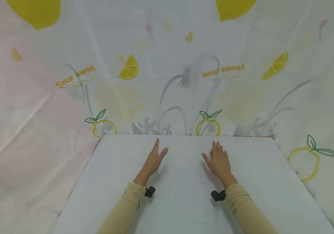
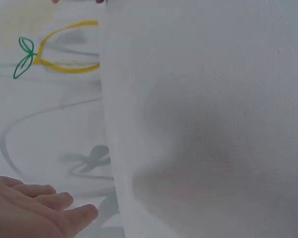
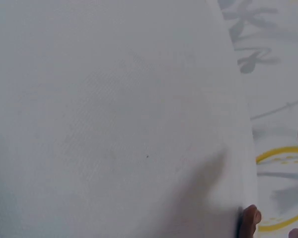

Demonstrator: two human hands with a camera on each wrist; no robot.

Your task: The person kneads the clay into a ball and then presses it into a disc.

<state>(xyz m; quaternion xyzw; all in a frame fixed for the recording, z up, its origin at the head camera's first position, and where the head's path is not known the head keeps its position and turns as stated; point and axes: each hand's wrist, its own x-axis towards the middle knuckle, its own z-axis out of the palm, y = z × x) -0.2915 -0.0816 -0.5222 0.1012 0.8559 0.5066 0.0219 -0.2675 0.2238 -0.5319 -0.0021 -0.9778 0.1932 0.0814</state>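
Observation:
In the head view my left hand is held over the left-centre part of a white table, its fingers straight and the thumb spread apart. My right hand is over the right-centre part, fingers extended and thumb out toward the left. Nothing is in either hand, and a gap of white tabletop lies between them. Fingers of the left hand show at the lower left of the left wrist view. Only some fingertips of the right hand appear at the right edge of the right wrist view.
A cloth backdrop printed with lemons and "Sour sweet" lettering stands behind the table and along both sides. The table's far edge meets it. Small black devices are worn at both wrists, below beige sleeves.

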